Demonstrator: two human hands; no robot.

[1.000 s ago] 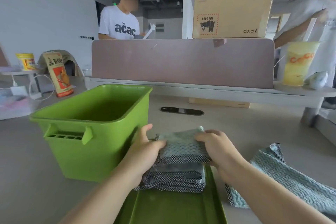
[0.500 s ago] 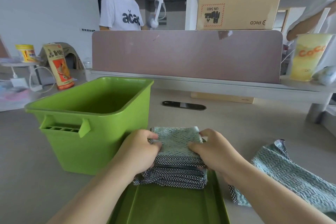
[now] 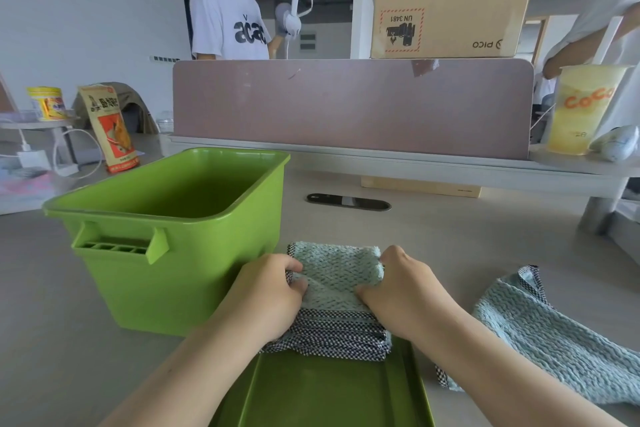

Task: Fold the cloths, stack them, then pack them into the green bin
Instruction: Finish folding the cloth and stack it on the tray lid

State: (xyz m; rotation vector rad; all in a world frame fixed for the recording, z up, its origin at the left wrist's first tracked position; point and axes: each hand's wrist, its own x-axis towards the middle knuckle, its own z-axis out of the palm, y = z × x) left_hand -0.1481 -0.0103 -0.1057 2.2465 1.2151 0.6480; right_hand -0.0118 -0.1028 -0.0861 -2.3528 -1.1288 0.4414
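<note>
Your left hand (image 3: 266,295) and right hand (image 3: 407,295) grip one stack (image 3: 337,291) of folded cloths, fingers curled into its sides. It sits on one green lid (image 3: 329,392), just beside the one bin (image 3: 173,274). One loose cloth (image 3: 554,333) lies on the desk (image 3: 450,236) at right.
</note>
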